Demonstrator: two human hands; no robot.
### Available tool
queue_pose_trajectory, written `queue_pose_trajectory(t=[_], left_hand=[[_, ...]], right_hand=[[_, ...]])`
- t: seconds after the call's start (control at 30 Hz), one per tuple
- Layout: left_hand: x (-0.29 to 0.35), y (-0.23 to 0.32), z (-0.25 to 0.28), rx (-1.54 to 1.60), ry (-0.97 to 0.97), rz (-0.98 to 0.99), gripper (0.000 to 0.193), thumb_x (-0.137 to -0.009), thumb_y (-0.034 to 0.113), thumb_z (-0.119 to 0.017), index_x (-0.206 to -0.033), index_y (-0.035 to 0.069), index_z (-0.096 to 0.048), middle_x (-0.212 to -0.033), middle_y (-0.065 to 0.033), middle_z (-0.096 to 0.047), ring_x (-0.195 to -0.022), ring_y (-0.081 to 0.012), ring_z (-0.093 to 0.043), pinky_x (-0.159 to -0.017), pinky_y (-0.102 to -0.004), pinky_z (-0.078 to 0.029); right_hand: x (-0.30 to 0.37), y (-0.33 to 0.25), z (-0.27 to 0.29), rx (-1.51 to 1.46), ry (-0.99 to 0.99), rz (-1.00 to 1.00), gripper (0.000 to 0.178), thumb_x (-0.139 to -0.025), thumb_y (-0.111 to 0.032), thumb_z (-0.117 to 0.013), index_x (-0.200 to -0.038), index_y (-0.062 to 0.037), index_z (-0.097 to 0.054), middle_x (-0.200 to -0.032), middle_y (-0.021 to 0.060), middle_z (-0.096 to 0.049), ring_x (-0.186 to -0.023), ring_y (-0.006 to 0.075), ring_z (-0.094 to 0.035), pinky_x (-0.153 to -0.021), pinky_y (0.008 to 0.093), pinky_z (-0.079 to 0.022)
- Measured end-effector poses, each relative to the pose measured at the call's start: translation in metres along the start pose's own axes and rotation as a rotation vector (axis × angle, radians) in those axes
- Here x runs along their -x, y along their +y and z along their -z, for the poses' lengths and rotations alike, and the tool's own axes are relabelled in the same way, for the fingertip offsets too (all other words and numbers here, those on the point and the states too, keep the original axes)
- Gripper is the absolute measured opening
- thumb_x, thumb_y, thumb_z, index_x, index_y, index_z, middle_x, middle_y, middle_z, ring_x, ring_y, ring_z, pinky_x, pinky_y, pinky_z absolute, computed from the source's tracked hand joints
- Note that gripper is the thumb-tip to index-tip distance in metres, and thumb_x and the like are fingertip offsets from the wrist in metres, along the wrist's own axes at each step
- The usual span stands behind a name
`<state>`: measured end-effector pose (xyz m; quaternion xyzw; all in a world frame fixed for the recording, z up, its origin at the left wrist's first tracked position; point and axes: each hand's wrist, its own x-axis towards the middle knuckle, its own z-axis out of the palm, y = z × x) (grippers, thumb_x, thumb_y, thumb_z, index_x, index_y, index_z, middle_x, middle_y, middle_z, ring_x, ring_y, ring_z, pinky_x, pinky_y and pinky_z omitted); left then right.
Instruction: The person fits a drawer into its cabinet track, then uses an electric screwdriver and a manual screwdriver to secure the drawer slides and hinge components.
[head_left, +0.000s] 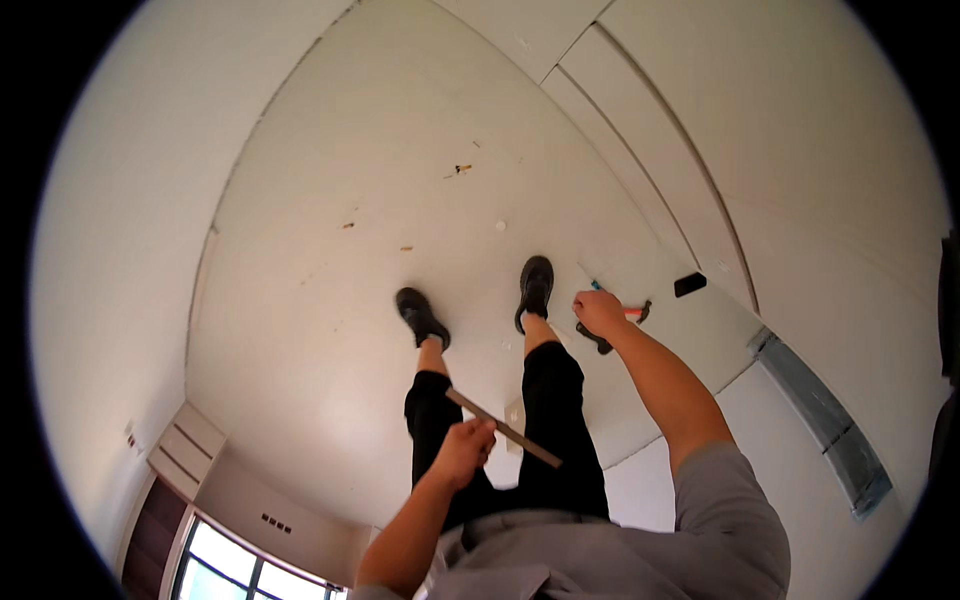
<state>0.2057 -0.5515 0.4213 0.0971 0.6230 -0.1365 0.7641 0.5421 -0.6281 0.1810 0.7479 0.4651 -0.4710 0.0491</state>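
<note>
My left hand is closed around a thin, flat brown strip, which slants across in front of my black trousers. Off to the right, my right hand is held out with its fingers curled. Whether it holds anything is hidden. Behind and around that hand, tools show at floor level: a hammer with an orange part on its handle, a black object partly covered by the hand, and a small blue-ended tool.
My black shoes stand apart on the pale floor. A black rectangular object lies near white panels on the right. Small debris is scattered ahead. A grey wrapped strip is at far right, a window at lower left.
</note>
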Motion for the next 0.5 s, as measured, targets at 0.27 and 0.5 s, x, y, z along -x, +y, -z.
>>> queue_pose_trajectory(t=[0.27,0.5], left_hand=[[-0.207,0.07,0.092,0.074,0.111,-0.073,0.026,-0.107,0.017,-0.06,-0.087,0.001,-0.062,-0.067,0.0028,-0.053,-0.055,-0.0039,-0.042,-0.049,-0.0232,-0.031],[-0.228,0.077,0.16,0.376,0.06,-0.091,0.031,-0.104,0.014,-0.061,-0.111,-0.015,-0.068,-0.062,-0.0064,-0.053,-0.048,-0.0126,-0.045,-0.045,-0.0276,-0.036]], right_hand=[[-0.396,-0.05,-0.056,0.145,0.298,0.079,0.024,-0.103,-0.026,-0.055,-0.102,-0.0068,-0.07,-0.099,0.0156,-0.071,-0.094,0.0376,-0.069,-0.083,0.0515,-0.055],[-0.581,-0.111,-0.102,0.093,0.516,-0.078,0.024,-0.097,-0.028,-0.07,-0.113,-0.0115,-0.065,-0.117,0.0157,-0.067,-0.097,0.0348,-0.072,-0.084,0.0475,-0.059]])
